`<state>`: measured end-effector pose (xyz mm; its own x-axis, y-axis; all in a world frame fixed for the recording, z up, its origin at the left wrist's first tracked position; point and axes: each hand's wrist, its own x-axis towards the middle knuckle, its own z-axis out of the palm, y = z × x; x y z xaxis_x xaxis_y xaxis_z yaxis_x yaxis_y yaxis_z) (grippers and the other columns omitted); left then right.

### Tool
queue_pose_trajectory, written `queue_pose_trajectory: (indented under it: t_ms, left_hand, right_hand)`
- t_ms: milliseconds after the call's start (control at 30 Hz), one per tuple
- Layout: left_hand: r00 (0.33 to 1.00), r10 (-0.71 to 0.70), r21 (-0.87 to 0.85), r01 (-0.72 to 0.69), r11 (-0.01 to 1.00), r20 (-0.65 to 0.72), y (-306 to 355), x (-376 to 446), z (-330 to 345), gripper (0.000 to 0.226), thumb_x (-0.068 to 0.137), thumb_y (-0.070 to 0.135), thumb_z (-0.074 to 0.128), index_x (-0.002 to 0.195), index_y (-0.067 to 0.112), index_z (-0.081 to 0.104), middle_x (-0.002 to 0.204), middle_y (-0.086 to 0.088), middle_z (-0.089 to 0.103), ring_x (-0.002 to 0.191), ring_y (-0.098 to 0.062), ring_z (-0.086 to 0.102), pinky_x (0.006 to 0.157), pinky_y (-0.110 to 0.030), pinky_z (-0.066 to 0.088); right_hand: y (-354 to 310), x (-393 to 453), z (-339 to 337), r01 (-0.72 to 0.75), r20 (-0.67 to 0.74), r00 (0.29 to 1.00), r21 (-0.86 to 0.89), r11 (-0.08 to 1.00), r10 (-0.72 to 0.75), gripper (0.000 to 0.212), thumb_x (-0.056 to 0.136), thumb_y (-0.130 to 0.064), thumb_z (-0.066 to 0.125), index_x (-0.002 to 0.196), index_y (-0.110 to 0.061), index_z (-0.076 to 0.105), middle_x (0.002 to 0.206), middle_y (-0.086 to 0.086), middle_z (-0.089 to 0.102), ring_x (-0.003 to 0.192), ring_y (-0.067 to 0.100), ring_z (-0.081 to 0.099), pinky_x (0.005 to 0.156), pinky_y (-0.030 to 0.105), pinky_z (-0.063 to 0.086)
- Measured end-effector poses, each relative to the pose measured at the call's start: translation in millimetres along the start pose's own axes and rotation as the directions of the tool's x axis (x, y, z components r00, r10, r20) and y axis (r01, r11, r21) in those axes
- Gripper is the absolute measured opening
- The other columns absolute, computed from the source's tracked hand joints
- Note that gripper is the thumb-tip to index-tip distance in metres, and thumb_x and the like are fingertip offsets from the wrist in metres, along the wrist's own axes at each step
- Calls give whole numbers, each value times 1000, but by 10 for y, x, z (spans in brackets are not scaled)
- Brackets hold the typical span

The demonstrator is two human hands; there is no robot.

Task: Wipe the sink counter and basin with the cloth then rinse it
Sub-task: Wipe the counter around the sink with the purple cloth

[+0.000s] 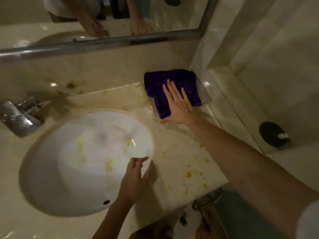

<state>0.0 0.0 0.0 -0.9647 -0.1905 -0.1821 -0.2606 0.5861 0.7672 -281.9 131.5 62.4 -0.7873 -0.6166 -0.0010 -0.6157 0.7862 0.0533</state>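
Right hand (pixel 178 105): flat, fingers spread, pressing one folded purple cloth (pixel 172 88).
Left hand (pixel 136 176): loosely curled, empty, over round white basin (pixel 69 169) rim.

Dim warm indoor light, motion blur on faucet (pixel 16 116) & basin (pixel 51 178), glare spots on mirror frame (pixel 103 44), wide-angle bending at edges.

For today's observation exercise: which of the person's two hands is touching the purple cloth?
The right hand, lying flat with spread fingers on the purple cloth. The left hand is at the basin rim, away from it.
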Motion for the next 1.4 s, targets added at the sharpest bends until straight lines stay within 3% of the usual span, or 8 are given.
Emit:
queue_pose_trajectory:
  t_ms: [233,367,433,533,733,900,1067,1400]
  left_hand:
    - [996,-77,-81,73,994,-49,-93,-29,45,46,92,51,50,136,37,45,125,15,41,112,-1,52,78,-30,55]
    - [997,-48,-42,46,998,-55,-24,-32,96,44,95,45,51,137,33,46,125,11,42,113,-5,52,80,-29,53]
    - [998,-54,-22,53,998,-44,39,-44,131,48,93,51,48,137,32,47,124,10,43,109,-6,53,77,-30,54]
    - [999,-21,24,22,999,-36,127,-62,190,60,85,57,37,135,28,50,121,4,48,96,-13,59,74,-34,55]
    - [996,-35,87,42,995,-79,171,-147,286,63,85,55,36,134,18,53,121,-9,52,106,-26,56,83,-40,51]
    - [995,-56,136,68,988,-87,201,-248,378,68,87,56,39,143,18,45,126,-12,51,111,-28,51,88,-39,45]
    - [992,-109,113,116,987,-66,208,-308,419,75,82,49,53,149,21,36,133,-14,46,118,-31,46,94,-44,41]
    - [983,-152,50,158,986,-105,206,-264,486,82,74,54,58,149,29,35,129,-7,44,116,-26,43,99,-46,38]
  right_hand:
    - [253,213,128,173,29,984,111,979,-178,135,58,-83,69,160,-15,12,168,7,13,155,19,12,125,46,9]
    - [439,48,182,270,-127,961,225,936,-247,93,72,-23,89,151,-16,41,159,5,40,147,18,36,122,42,26]
    - [422,-101,124,279,-219,951,306,910,-218,66,77,2,72,140,-9,56,145,7,57,135,22,53,115,46,40]
    - [340,-419,-88,283,-332,933,446,849,-137,49,84,-24,46,118,1,71,118,9,74,108,29,71,101,50,53]
    - [265,-1649,261,359,-249,930,468,808,-269,43,81,-2,65,123,-6,70,122,12,72,110,26,71,94,52,57]
    - [168,-2441,389,275,278,869,417,866,-409,132,59,-86,63,160,-25,7,169,-7,2,154,7,-1,124,39,-10]
    - [-42,-1961,438,49,61,996,325,944,-72,87,89,-80,22,160,-29,15,170,-3,7,156,18,0,121,60,6]
    - [-80,-1084,845,-96,-34,994,261,961,108,73,96,-72,26,156,-31,30,166,0,26,155,24,14,122,62,7]
